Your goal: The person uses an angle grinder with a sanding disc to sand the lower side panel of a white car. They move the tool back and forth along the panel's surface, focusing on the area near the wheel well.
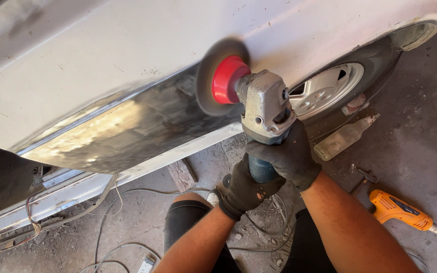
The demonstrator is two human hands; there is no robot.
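We hold an angle grinder [265, 108] in both gloved hands, its spinning disc [213, 76] with the red hub [227, 79] pressed against the side panel of a white car [142, 45], at the upper right end of a stripped, bare-metal patch [127, 131] low on the body. Our left hand [246, 187] wraps the blue rear body of the tool, fingers [271, 186] curled tight around it; our right hand [287, 154] clamps just behind the grey gear head, fingers closed over the housing. Judgement: the disc should meet the panel at a shallow angle with light, even pressure, moving steadily along the paint edge so that heat and gouging stay low. Wrists are best kept locked and the cord [102, 212] on the floor kept behind the knees. The rear wheel [327, 91] sits just right of the work zone; we judge the disc should stay off the arch lip. An orange heat gun [398, 210] and a bottle [342, 137] lie on the concrete floor [421, 141] to the right.
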